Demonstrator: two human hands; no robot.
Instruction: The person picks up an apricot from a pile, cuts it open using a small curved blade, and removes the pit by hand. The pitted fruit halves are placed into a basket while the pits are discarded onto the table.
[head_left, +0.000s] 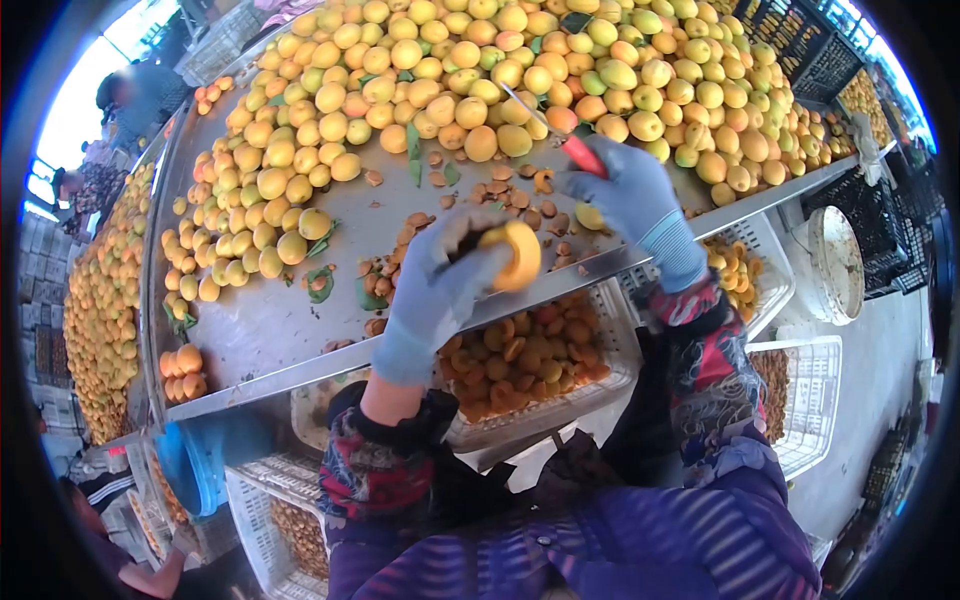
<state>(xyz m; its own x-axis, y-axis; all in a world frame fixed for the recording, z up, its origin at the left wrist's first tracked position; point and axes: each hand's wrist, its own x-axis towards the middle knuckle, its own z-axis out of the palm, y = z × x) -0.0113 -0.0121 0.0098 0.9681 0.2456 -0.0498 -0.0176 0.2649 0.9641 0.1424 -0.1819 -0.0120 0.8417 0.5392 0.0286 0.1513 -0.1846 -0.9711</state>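
My left hand, in a grey-blue glove, grips an opened orange apricot above the front edge of the metal table. To the right, my right hand, gloved too, is closed on the red handle of a knife. Its thin blade points up and left toward the apricot pile. Loose brown pits and some green leaves lie on the table between the pile and my hands. Below the table edge, a white crate holds apricot halves.
A second white crate of halves and a white bucket stand at the right. A blue bucket and a crate of pits are at lower left. Other people are at the far left, one arm at bottom left.
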